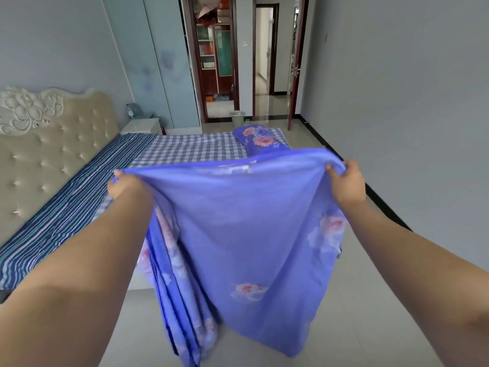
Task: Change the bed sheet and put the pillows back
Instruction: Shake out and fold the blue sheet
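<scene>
Both arms reach forward, holding a purple floral bed sheet (238,234) by its top edge. The left hand (123,185) grips 1 corner with fingers curled into the fabric, and the right hand (346,181) grips the other end, thumb and fingers bunching the cloth. Between the 2 grips the edge runs nearly taut; below them the sheet hangs in folds down to the tiled floor (370,300), its underside facing the camera. Beyond the grips lies the bed (185,149), covered in blue checked and striped cloth, with 1 floral pillow (260,139) at its far end. Left of the left hand stands the tufted headboard (53,144).
</scene>
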Demonstrator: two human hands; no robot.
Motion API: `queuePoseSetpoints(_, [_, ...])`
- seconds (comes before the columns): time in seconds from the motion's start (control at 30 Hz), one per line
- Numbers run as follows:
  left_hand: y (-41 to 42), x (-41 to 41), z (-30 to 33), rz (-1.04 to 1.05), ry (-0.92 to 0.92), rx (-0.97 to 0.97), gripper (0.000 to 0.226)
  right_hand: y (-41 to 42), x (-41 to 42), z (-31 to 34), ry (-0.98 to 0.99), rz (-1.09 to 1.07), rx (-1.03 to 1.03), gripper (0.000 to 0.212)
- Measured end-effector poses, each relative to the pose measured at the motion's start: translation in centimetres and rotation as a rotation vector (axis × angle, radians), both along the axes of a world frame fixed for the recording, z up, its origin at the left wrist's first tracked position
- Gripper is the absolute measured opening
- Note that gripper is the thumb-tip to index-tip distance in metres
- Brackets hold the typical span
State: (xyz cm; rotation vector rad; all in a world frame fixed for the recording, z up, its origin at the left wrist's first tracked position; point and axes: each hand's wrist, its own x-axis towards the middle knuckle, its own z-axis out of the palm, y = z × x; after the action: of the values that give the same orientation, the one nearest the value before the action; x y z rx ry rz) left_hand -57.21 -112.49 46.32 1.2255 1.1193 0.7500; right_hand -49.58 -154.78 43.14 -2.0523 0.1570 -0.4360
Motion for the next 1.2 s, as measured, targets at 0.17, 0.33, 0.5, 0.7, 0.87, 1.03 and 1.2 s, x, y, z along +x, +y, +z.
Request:
queuePoseSetpoints(0.17, [0.8, 1.7, 1.4, 0.016, -0.091, 0.096, 0.045, 0.3, 0.1, 1.3, 0.116, 0.088, -0.161, 0.037])
queuePoseSetpoints(0.33, [2.5, 1.2, -1.9, -0.154, 0.357, 0.248, 0.051, -1.5, -0.7, 2.4, 0.273, 0.260, 0.021, 0.041])
queuePoseSetpoints(0.5, [1.3, 2.2, -0.1, -0.408, 0.563, 0.367, 0.050, 0.6, -2.3, 5.1, 0.809, 0.643, 0.379, 0.034])
queuePoseSetpoints(0.7, [-5.7, 6.2, 2.4, -0.714, 0.189, 0.104, 0.049, 9.9, -5.0, 8.2, 0.566, 0.692, 0.865, 0.016])
queuePoseSetpoints(0.87, [-11.6, 7.4, 5.1, -0.885, 0.026, 0.171, 0.066, 12.6, -7.6, 9.6, 0.176, 0.774, 0.824, 0.037])
queuePoseSetpoints(1.03, [-13.0, 7.2, 5.7, -0.744, -0.130, 0.282, 0.059, 12.1, -7.9, 8.4, -0.037, 0.822, 0.416, 0.023])
queuePoseSetpoints(1.2, [-14.2, 4.9, 5.8, -0.885, -0.072, 0.110, 0.070, 12.0, -8.6, 7.9, -0.092, 0.887, -0.035, 0.034])
